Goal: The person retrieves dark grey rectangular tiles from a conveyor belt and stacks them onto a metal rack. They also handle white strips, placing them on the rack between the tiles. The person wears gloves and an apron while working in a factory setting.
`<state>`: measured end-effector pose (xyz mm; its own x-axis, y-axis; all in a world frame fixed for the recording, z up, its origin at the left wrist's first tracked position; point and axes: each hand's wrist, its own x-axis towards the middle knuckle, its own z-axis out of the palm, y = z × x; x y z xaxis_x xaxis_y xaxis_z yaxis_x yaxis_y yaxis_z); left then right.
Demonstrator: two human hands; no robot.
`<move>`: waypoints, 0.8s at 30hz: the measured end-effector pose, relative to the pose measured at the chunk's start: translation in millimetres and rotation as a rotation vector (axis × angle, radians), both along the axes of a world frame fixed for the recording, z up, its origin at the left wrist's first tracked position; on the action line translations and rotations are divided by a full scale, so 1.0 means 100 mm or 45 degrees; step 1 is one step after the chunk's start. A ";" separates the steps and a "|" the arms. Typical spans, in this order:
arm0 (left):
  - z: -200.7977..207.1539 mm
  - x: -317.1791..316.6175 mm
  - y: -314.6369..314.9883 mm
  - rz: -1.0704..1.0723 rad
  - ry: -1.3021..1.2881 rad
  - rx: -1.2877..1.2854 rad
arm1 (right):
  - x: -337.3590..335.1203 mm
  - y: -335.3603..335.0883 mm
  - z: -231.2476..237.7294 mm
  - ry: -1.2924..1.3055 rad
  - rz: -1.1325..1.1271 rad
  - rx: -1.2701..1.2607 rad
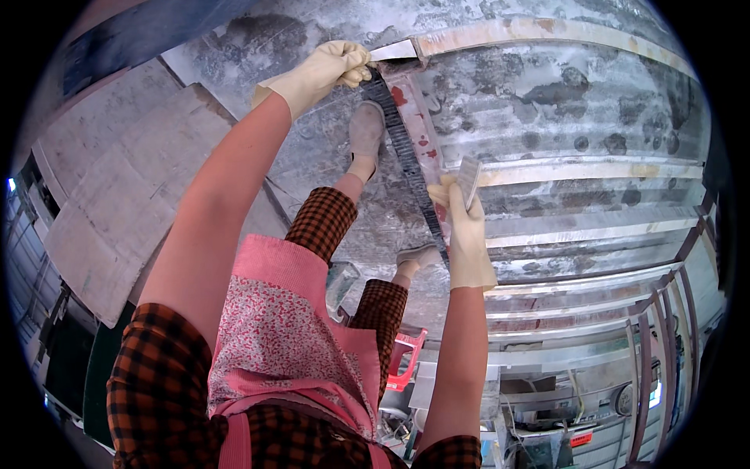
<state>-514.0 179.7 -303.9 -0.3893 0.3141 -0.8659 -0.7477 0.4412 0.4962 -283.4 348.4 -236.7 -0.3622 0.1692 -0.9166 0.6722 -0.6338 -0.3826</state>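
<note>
My left hand (pixel 332 72), in a cream glove, is closed at the far end of a dark ribbed strip (pixel 408 144). Its fingertips meet beside a white pointed piece (pixel 394 51); what they pinch is too small to make out. Lower and to the right, my right hand (pixel 467 238), gloved alike, grips a pale, flat, narrow block (pixel 469 178) that sticks up from the fingers. Beside it runs a whitish board with red stains (pixel 414 117), lying along the dark strip.
Long pale beams (pixel 594 173) extend rightward over a stained grey surface. Large worn boards (pixel 133 187) lie at left. A red plastic item (pixel 405 361) sits below, near my leg. A brown metal frame (pixel 644 375) stands lower right. My shoe (pixel 367 129) is near the strip.
</note>
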 end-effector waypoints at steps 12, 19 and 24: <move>-0.03 0.01 0.09 0.074 -0.004 0.083 | -0.03 0.03 -0.01 -0.010 0.034 0.008; 0.02 -0.04 0.14 -0.101 0.107 0.014 | -0.05 0.04 -0.06 -0.026 0.039 -0.025; 0.12 -0.04 0.25 0.007 0.046 -0.082 | -0.12 0.05 -0.03 -0.017 0.052 -0.030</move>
